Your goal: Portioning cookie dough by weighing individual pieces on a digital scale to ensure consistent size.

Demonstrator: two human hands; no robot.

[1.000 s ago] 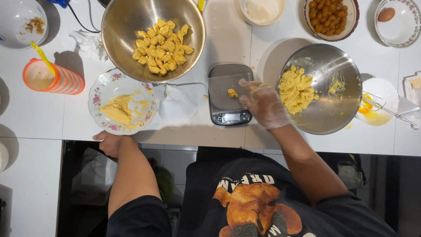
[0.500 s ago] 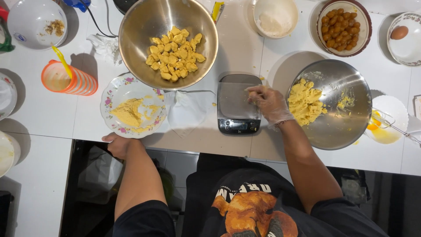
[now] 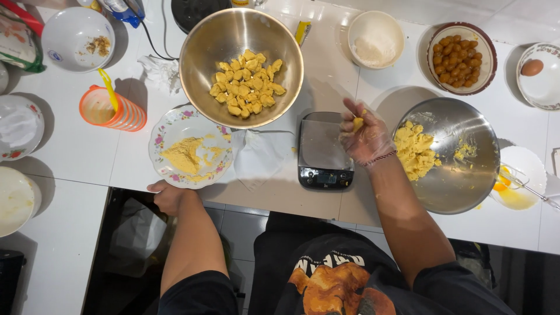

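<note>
My right hand [image 3: 366, 137], in a thin clear glove, is raised just right of the small kitchen scale [image 3: 324, 150] and pinches a small yellow dough piece [image 3: 357, 122]. Beside it on the right, a steel bowl [image 3: 461, 175] holds a lump of yellow dough [image 3: 413, 150]. My left hand [image 3: 167, 195] rests on the near table edge, just below a flowered plate [image 3: 175, 128] with yellow powder. A larger steel bowl [image 3: 204, 46] at the back holds several shaped dough pieces [image 3: 245, 81].
On the white table stand an orange cup [image 3: 111, 111], a bowl of flour [image 3: 375, 39], a bowl of brown balls [image 3: 459, 51], a bowl with an egg [image 3: 539, 79], a dish of egg yolk [image 3: 516, 184], a crumpled tissue [image 3: 259, 157] and white bowls [image 3: 70, 32] at the left.
My right hand lifted off the scale's plate with the dough piece and moved slightly right. The left hand stayed at the table edge. The view shifted a little.
</note>
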